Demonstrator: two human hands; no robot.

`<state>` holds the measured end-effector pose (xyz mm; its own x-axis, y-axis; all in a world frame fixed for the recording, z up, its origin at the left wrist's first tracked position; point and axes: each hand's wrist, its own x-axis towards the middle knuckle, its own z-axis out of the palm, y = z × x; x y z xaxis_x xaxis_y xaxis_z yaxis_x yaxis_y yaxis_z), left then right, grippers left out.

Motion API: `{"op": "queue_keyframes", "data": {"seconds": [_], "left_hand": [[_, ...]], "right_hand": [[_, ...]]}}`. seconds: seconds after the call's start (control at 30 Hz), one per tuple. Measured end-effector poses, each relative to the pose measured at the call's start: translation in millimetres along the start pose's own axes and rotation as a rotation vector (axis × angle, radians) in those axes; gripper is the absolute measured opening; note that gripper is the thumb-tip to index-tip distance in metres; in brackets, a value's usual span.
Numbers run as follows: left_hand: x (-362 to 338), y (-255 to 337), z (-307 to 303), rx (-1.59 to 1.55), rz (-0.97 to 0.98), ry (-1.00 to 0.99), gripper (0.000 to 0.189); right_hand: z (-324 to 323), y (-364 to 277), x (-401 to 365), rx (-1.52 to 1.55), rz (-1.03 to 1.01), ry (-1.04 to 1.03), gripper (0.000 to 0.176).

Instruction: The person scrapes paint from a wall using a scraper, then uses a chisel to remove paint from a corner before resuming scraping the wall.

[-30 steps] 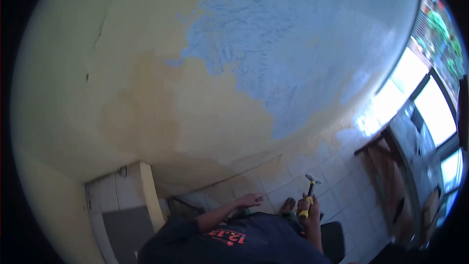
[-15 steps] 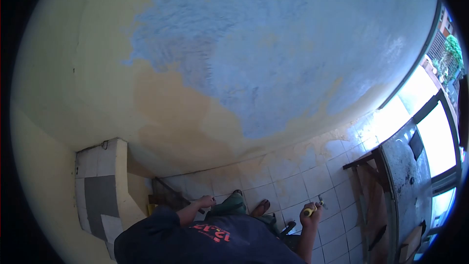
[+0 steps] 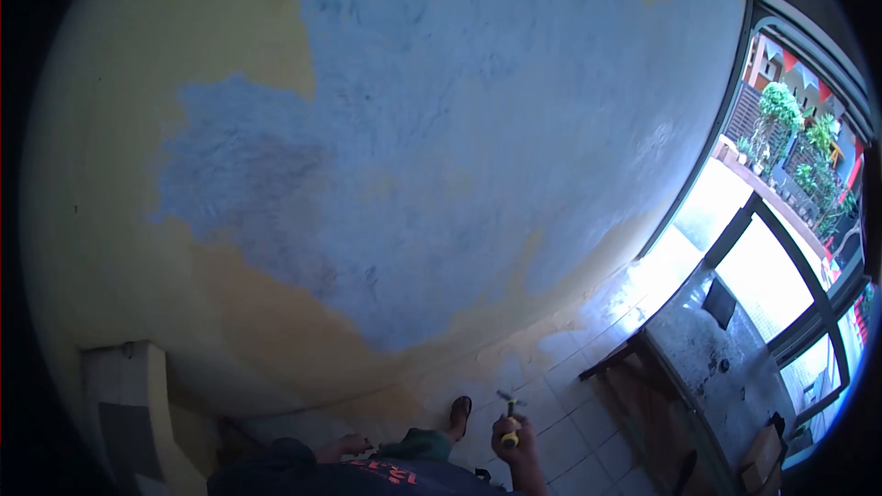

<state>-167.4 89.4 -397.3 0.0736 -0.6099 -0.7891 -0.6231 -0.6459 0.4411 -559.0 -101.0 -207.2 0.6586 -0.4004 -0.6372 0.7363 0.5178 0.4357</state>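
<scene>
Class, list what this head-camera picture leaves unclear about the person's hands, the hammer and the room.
Head view, all four:
left hand: too small and dim to tell whether it holds anything.
hammer: handle partly wrapped by the right hand; head tiny, blurred.
foot: only one shows; the person's body hides the rest.
table: lower end cut off by the dark lens edge.

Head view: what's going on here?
A person faces a yellow wall with a large blue patch. Their right hand holds a small yellow-handled hammer, head up, above the tiled floor. The left hand is low by the body; whether it holds anything is unclear. A grey-topped bench stands at right by the window.
</scene>
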Motion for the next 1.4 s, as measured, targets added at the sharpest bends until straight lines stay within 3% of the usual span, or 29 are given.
{"op": "queue_keyframes", "data": {"seconds": [0.13,0.23,0.4,0.47,0.53,0.6,0.63,0.67,0.73,0.8,0.83,0.87,0.9,0.93,1.07,1.13,1.2,1.27,1.3,1.33,1.37,1.4], "left_hand": [[55.8,-50.1,-9.3,-0.008,0.153,0.070,0.041],[120.6,3.9,-24.9,0.013,0.275,0.093,0.041],[213.6,144.8,-73.9,0.082,0.436,0.151,0.040],[234.3,180.5,-82.0,0.112,0.480,0.156,0.039],[248.0,198.7,-91.1,0.130,0.523,0.163,0.039],[251.8,244.1,-112.3,-0.091,0.196,0.057,0.036],[248.7,261.5,-120.3,-0.092,0.200,0.077,0.036],[245.2,274.5,-129.8,-0.100,0.206,0.107,0.036],[246.6,287.5,-135.9,-0.214,0.296,0.170,0.038],[271.1,277.3,-127.6,-0.138,0.322,0.332,0.038],[266.9,277.2,-118.3,-0.139,0.294,0.317,0.037],[260.2,273.5,-119.6,-0.154,0.258,0.310,0.036],[251.6,271.2,-111.6,-0.140,0.147,0.330,0.035],[255.7,255.8,-90.0,-0.073,0.118,0.472,0.036],[186.8,228.7,-15.2,-0.381,-0.236,0.404,0.041],[164.5,232.1,34.9,-0.355,-0.451,0.551,0.044],[135.2,251.7,90.0,-0.563,-0.583,0.651,0.045],[108.8,292.3,155.5,-0.647,-0.663,0.756,0.044],[120.8,296.7,207.8,-0.596,-0.669,0.685,0.043],[134.9,312.0,252.2,-0.531,-0.680,0.608,0.043],[135.8,337.4,290.3,-0.366,-0.535,0.527,0.038],[117.7,337.8,299.2,-0.350,-0.554,0.519,0.038]], "right_hand": [[1.6,-43.3,45.4,0.004,0.126,-0.062,0.022],[48.6,-51.0,40.8,0.052,0.087,-0.012,0.018],[144.7,-106.9,41.7,-0.071,0.045,-0.083,0.012],[177.9,-127.2,51.9,-0.382,-0.072,-0.301,0.017],[219.6,-135.8,48.3,-0.479,-0.213,-0.255,0.029],[242.3,-153.4,57.6,-0.512,-0.394,-0.338,0.021],[256.9,-148.3,52.5,-0.445,-0.466,-0.330,0.010],[266.9,-149.5,53.9,-0.519,-0.556,-0.300,0.029],[288.5,-144.6,54.6,-0.736,-0.747,-0.210,0.033],[303.8,-154.0,61.3,-0.961,-0.960,-0.110,0.032],[302.0,-189.1,84.3,-1.028,-1.018,-0.024,0.042],[311.4,-203.5,89.7,-1.088,-1.086,0.014,0.042],[324.4,-223.5,96.4,-1.145,-1.125,0.065,0.042],[335.2,-249.6,107.6,-1.162,-1.151,0.119,0.045],[379.0,-272.5,119.2,-1.344,-1.281,-0.059,0.054],[401.4,-294.8,137.9,-1.486,-1.263,-0.083,0.056],[416.5,-314.7,152.4,-1.551,-1.363,-0.021,0.061],[428.7,-332.3,157.1,-1.666,-1.328,0.038,0.065],[419.2,-348.5,161.4,-1.716,-1.495,-0.101,0.064],[420.7,-361.6,157.2,-1.728,-1.468,-0.084,0.064],[422.4,-358.5,141.4,-1.700,-1.401,-0.050,0.063],[422.9,-357.8,126.5,-1.664,-1.338,-0.014,0.062]]}}
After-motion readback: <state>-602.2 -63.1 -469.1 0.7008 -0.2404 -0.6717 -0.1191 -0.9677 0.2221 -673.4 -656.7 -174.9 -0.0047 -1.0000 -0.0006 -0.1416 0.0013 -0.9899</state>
